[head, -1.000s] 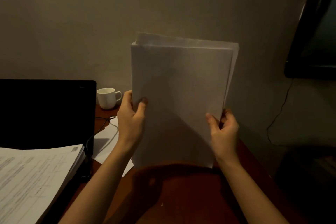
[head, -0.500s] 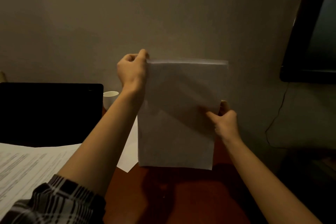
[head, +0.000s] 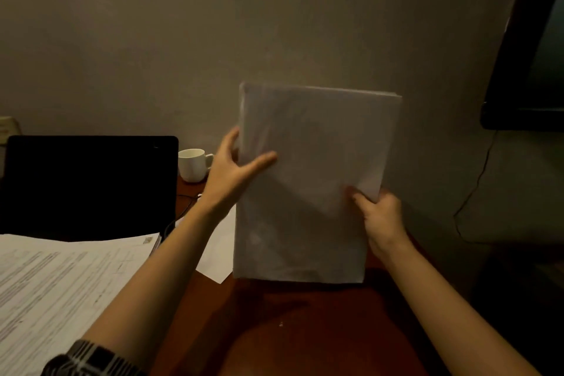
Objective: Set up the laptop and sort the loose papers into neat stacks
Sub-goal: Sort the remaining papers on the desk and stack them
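white paper, a thick sheaf of it, stands upright on its bottom edge on the reddish-brown desk in front of me, in dim light against a bare wall. my right hand grips the sheaf low on its right edge, thumb on the near face and fingers curled behind. my left hand rests against the left edge with fingers spread and fairly straight, thumb lying across the near face, the other fingers reaching behind the sheets. the top edges of the sheets line up closely. at my left, the laptop stands with its dark screen raised, and a stack of printed papers lies in front of it, covering its lower part. a single white sheet lies flat on the desk between that stack and the sheaf. a white cup sits by the wall, just beside the laptop screen. a dark monitor hangs at upper right.
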